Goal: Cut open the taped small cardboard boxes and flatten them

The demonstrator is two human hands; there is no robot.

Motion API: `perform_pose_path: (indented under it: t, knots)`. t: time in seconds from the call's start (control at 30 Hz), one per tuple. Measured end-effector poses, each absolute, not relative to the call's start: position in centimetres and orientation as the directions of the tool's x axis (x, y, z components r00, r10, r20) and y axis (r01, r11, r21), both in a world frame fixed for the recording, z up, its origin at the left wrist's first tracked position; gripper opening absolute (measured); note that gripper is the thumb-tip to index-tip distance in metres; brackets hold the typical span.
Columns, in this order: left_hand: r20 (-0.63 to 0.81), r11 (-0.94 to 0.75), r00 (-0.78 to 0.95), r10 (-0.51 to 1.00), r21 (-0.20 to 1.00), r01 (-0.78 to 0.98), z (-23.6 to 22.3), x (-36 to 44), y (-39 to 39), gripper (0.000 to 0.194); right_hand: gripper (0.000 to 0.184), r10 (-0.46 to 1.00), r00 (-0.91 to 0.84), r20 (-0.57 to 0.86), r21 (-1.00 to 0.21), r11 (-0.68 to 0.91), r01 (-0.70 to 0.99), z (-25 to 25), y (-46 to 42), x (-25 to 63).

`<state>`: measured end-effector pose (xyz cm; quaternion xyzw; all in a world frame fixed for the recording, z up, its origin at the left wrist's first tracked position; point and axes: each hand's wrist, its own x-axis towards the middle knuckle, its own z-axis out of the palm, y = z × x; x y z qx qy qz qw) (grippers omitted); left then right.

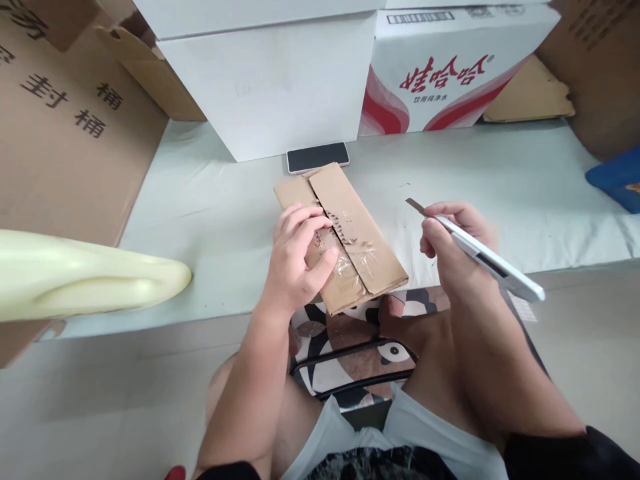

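A flat brown cardboard box (367, 230) lies at a slant on the covered surface, its near end reaching past the front edge. Clear tape, torn in places, runs along its middle seam. Across the left part of the box rests my left hand (303, 257), fingers stretched out and slightly apart, pressing on top without wrapping around it. To the right of the box, my right hand (460, 247) grips a white utility knife (493, 263). The knife's blade is out, pointing up and left, apart from the box.
Behind the box lies a dark-screened phone (318, 158). White cartons (280, 87) stand at the back, one with red lettering (445, 80). A large brown carton (75, 133) and a pale yellow smooth object (90, 277) are at left; a blue object (617, 180) is far right.
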<state>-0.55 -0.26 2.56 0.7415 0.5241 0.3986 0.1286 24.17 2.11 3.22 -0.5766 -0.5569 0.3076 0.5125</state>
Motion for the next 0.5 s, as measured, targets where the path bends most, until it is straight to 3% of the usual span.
perform_pose_path:
  t: [0.33, 0.5]
  knots:
    - [0.447, -0.411, 0.141, 0.884, 0.597, 0.689, 2.2, -0.7, 0.0, 0.036, 0.018, 0.973, 0.227, 0.034, -0.970, -0.022, 0.240, 0.4, 3.8, 24.4]
    - [0.472, -0.443, 0.151, 0.869, 0.603, 0.663, 1.5, -0.6, 0.0, 0.060, 0.034, 0.988, 0.144, -0.050, -0.951, -0.091, 0.295, -1.4, 4.0, 24.4]
